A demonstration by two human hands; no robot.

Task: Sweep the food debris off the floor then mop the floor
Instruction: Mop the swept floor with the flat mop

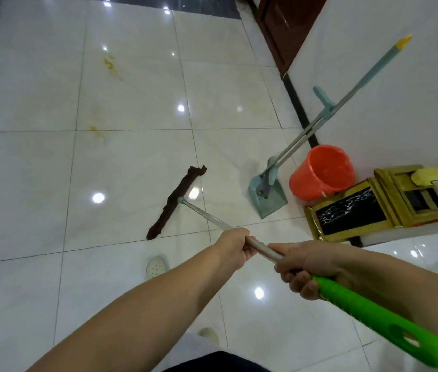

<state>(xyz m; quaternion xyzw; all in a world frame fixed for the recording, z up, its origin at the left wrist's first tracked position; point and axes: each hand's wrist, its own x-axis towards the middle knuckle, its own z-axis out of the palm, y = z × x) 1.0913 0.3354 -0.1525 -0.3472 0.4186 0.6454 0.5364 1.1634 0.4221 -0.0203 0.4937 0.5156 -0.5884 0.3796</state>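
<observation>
The person is mopping, and both hands are working the mop handle; the left hand is wrapping its fingers around the metal shaft further down, while the right hand is gripping just where the shaft is meeting the green grip. The dark mop head is lying flat on the tiled floor, well ahead of both hands and angled across a tile joint; the yellowish stains are sitting further out still, near the far tiles, with a fainter smear between them and the mop.

To do this step well, I judge the person should be pushing the head forward in long overlapping strokes toward those stains, keeping the cloth pressed flat and the 2 hands spaced apart for leverage; the cloth is looking bunched and narrow, so it may be covering little floor per pass.

The dustpan and broom are standing near the wall to the right, just beside an orange bucket; a white shoe is showing below the left hand.
</observation>
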